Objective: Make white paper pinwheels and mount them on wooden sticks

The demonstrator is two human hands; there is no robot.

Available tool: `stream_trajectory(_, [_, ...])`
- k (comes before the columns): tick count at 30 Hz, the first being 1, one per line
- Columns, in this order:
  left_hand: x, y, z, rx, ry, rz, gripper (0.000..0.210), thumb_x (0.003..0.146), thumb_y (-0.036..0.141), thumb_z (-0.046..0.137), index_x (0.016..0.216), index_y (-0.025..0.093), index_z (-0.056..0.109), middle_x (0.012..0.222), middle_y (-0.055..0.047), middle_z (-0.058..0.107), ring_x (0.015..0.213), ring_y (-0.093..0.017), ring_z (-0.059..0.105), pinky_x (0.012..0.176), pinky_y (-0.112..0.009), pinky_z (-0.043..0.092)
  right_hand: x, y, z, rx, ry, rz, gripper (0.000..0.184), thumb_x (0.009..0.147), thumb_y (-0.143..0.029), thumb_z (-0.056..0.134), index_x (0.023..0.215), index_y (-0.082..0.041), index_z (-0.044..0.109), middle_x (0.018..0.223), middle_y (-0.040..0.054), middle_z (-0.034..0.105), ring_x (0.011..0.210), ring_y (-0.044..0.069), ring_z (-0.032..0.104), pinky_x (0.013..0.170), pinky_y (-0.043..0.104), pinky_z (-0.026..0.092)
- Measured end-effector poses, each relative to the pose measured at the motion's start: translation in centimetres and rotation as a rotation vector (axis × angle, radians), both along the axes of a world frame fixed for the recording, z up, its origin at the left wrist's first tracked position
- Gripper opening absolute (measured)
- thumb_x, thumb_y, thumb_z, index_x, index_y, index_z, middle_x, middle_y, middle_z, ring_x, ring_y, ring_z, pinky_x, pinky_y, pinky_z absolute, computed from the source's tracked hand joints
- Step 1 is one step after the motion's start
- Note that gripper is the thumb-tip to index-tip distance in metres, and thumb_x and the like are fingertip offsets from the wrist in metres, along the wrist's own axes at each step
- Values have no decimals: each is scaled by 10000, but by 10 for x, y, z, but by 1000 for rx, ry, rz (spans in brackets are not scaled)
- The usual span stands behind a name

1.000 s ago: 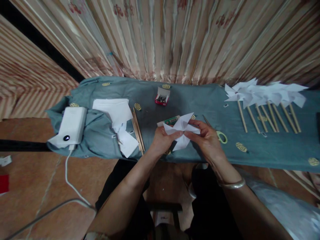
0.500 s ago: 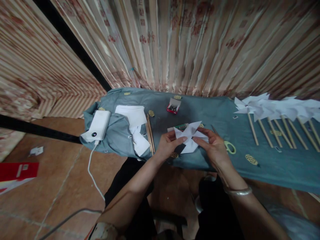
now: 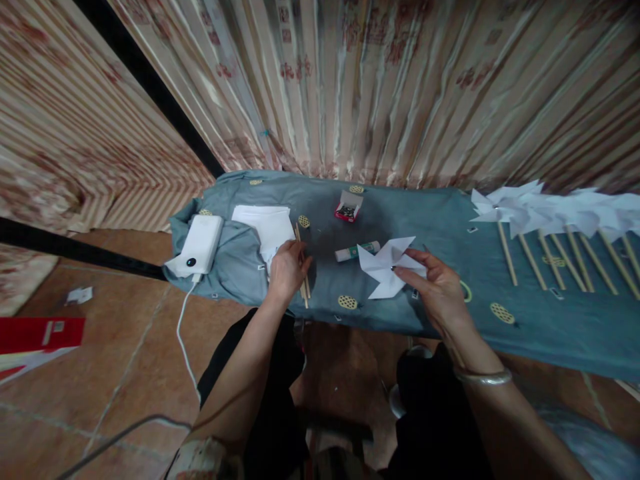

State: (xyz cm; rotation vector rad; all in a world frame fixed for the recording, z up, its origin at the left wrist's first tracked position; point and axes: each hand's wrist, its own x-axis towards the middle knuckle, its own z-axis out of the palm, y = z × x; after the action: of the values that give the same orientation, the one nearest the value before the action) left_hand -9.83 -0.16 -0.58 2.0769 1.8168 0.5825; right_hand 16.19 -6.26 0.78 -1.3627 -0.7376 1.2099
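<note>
A white paper pinwheel head (image 3: 383, 263) with a small pin at its centre is pinched between the thumb and fingers of my right hand (image 3: 440, 287), above the cloth. My left hand (image 3: 287, 270) reaches down over the thin wooden sticks (image 3: 305, 293), its fingers closed around one of them; the fingertips are partly hidden. White paper pieces (image 3: 273, 223) lie just beside and under that hand. Between my hands, behind the pinwheel, rests a glue stick (image 3: 345, 254). The light green scissors handle (image 3: 466, 291) shows past my right hand.
An opened red box of small metal pins (image 3: 346, 212) stands toward the back. Finished pinwheels on sticks (image 3: 530, 213) line the right side. At the left end, a white power bank (image 3: 203, 243) with a cable sits on the blue-green cloth (image 3: 405, 207). A curtain hangs behind.
My left hand has let go of the pinwheel and moved left to the wooden sticks. My right hand keeps hold of the pinwheel, and the glue stick is now more exposed.
</note>
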Motion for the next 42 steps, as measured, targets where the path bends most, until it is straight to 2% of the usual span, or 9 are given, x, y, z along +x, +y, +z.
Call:
stream_trajectory(3, [2,1,-3,4,34,-1,319,838,176,598,1156,163,624,1120,-122,642,1034,-258,614,923,-367,495,-2,1,0,-9,-3,-12,500,528,-327,886,971,-226,676,871,10,765,716,203,703,723,366,577])
stream_trajectory(7, [2,1,-5,17,21,26,404,827,137,591,1230,144,577,1197,-135,603,1022,-244,631,915,-347,508,-4,2,1,-18,10,-26,487,515,-308,890,951,-228,687,867,5,762,720,199,701,725,358,574])
stream_trajectory(12, [-1,1,-4,3,40,-9,372,837,177,614,1206,146,585,1149,-137,635,1034,-267,627,926,-386,506,-3,2,2,-36,27,-25,487,513,-296,890,953,-235,689,868,-4,759,705,180,688,718,343,566])
stream_trajectory(17, [4,-1,-1,-51,73,7,405,848,218,622,1236,110,583,1147,-152,661,1049,-281,635,903,-363,498,-1,2,3,-30,28,-56,482,485,-278,898,919,-229,693,851,-5,760,705,178,683,721,340,561])
stream_trajectory(24, [10,2,-2,-90,53,48,374,844,177,587,1217,142,600,999,-84,721,941,-244,676,839,-344,501,2,1,0,-29,18,-45,519,482,-314,897,945,-216,685,854,1,766,693,175,690,707,330,567])
stream_trajectory(30, [15,-3,-6,-36,-176,15,323,811,169,605,1129,158,660,901,-54,728,783,-186,661,773,-308,511,5,-1,1,-16,-13,-29,477,521,-305,888,949,-224,695,864,-4,768,692,161,689,699,305,561])
stream_trajectory(34, [25,-15,0,-26,-386,-75,218,793,153,604,980,154,716,858,-51,701,712,-144,629,690,-257,494,8,-3,5,12,-50,-11,453,530,-304,880,932,-219,689,828,-3,768,662,163,689,663,303,566])
stream_trajectory(38, [37,-33,8,-141,-595,-121,163,777,186,613,878,139,732,768,-34,655,661,-121,583,617,-222,447,11,-11,12,41,-121,59,427,597,-330,849,968,-222,668,837,4,771,658,177,704,641,315,578])
stream_trajectory(42, [50,-53,7,-379,-864,-159,167,755,235,648,863,141,734,749,-17,637,657,-109,568,626,-212,436,15,-21,22,70,-102,147,424,620,-295,850,995,-229,663,849,6,773,675,157,713,633,267,575])
